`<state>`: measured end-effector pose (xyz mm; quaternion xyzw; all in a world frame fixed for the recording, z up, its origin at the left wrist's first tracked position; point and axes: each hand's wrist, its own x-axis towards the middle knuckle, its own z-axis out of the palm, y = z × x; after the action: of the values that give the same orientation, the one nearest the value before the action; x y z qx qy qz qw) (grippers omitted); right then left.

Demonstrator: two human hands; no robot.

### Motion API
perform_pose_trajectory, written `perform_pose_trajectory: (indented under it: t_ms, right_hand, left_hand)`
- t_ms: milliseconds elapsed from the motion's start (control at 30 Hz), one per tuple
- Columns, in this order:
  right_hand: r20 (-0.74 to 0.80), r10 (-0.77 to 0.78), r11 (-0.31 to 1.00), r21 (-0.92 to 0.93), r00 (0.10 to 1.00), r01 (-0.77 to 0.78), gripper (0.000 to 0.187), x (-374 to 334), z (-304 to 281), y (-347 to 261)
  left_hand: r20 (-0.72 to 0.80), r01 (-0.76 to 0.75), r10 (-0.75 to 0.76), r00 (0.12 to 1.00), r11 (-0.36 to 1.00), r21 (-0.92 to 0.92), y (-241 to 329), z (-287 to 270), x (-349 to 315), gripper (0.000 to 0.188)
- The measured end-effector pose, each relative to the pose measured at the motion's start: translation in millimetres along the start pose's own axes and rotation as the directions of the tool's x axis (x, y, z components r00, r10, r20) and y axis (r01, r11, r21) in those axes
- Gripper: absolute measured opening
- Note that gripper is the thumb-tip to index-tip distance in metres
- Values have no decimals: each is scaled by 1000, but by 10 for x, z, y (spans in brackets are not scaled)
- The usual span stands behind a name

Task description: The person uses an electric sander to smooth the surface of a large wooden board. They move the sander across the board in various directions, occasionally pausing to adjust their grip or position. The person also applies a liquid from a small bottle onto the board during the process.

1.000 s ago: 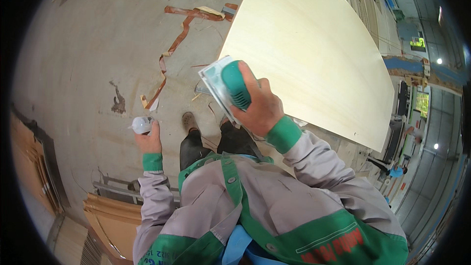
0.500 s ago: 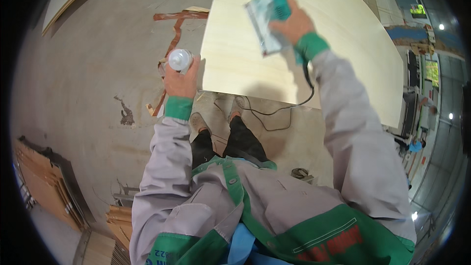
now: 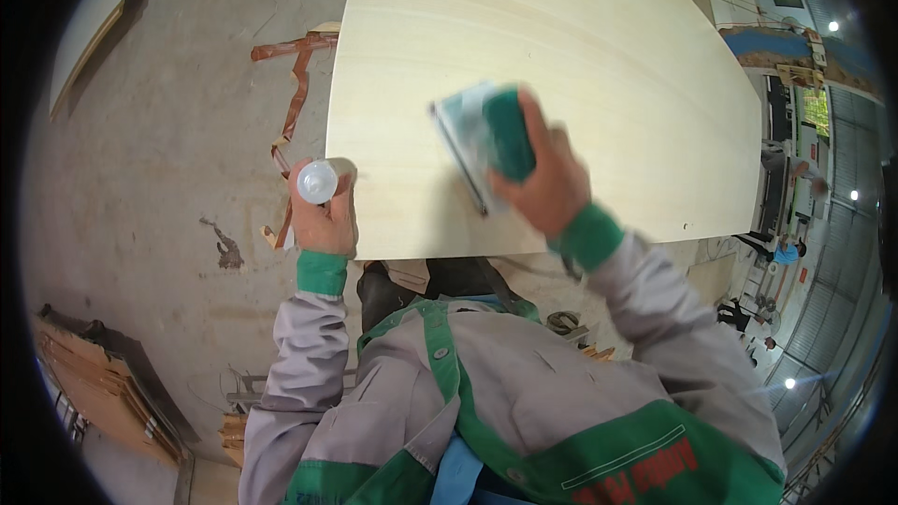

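Observation:
A green electric sheet sander with a pale flat base is on the large pale wooden board. My right hand is wrapped round its green body, slightly blurred. The base sits tilted over the board's near middle; whether it presses flat cannot be made out. At the board's left edge, my left hand grips a bottle with a whitish translucent top. The fingers hide most of the bottle's body.
Crumpled brown tape lies on the concrete floor left of the board. A panel is at the far left, and stacked cardboard at the near left. Other people appear far off on the right.
The sander in my right hand has come nearer and to the left. The board's near edge now sits closer to my body, hiding my shoes. My left hand still holds the bottle, slightly lower.

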<state>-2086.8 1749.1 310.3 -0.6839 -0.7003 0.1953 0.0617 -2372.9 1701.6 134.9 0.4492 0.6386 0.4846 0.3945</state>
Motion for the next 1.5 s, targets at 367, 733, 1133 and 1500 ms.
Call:
perform_pose_trajectory:
  t_ms: [367,733,1133,1500]
  right_hand:
    - [-261,-93,982,-182,961,45,68,4068,-775,491]
    - [-164,-132,986,-120,978,114,89,3450,-403,-74]
    - [149,-135,989,82,980,123,98,-131,173,-477]
    - [-71,130,985,120,989,-121,105,-596,-102,521]
  left_hand:
    - [-35,-112,142,989,891,440,259,-26,-30,51]
    - [-46,-132,164,985,906,402,257,-41,-22,50]
    - [-111,72,-49,993,974,215,207,27,-37,49]
    - [23,31,-35,999,986,161,151,0,1,56]
